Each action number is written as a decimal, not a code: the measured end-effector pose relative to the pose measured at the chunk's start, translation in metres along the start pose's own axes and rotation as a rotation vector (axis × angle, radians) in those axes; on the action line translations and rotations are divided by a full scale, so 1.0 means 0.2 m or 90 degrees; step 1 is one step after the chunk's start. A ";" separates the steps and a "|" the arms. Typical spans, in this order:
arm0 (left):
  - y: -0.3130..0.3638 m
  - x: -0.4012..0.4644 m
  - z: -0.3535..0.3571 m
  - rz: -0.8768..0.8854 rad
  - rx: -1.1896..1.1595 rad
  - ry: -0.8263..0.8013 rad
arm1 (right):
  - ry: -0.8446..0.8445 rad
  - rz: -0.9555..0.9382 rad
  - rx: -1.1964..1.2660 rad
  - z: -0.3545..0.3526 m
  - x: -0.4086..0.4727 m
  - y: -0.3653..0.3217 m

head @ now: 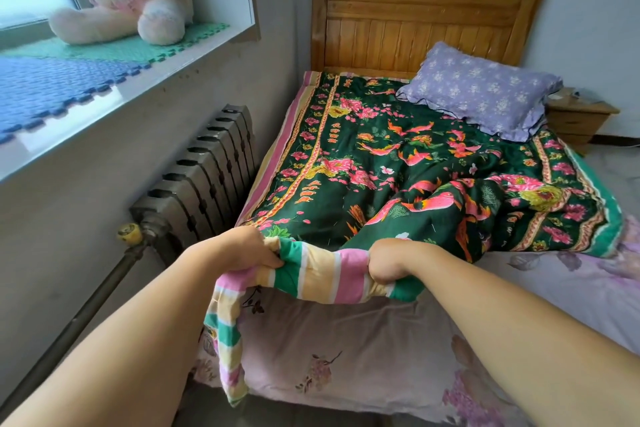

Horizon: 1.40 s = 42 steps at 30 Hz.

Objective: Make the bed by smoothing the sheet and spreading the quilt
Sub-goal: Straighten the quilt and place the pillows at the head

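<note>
Gripping the striped hem of the dark green flowered quilt [398,163] at the bed's foot.
Left hand [251,250] and right hand [388,262] are clenching fingers round it above the pale lilac flowered sheet [346,340]; quilt is lying rumpled toward the purple pillow [481,90].

Both bare forearms reach forward, side by side. Left hand [251,248] knuckles up, fingers curled tight in a firm grip; right hand [386,262] likewise clenched, wrist bent slightly down, thumb tucked under.
</note>
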<state>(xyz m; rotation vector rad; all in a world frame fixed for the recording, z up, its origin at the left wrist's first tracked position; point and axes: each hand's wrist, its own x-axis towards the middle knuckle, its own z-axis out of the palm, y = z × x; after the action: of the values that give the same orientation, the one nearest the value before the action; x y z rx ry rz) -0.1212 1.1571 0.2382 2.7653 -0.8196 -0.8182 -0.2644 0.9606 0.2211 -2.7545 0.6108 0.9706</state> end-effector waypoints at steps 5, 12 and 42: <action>0.00 0.00 0.01 0.000 -0.001 -0.016 | -0.015 0.014 -0.005 0.03 0.00 0.01; -0.02 0.06 0.02 0.018 0.021 -0.006 | 0.016 -0.005 -0.021 0.04 0.05 0.02; -0.38 0.11 0.42 -0.211 -0.366 0.365 | -0.077 0.017 0.010 -0.09 0.18 -0.07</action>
<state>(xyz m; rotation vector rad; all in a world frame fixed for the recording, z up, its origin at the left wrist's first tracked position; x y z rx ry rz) -0.1149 1.2103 0.1360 2.4108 -0.0097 -0.2033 -0.2226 0.9571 0.2128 -2.6559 0.6339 1.1234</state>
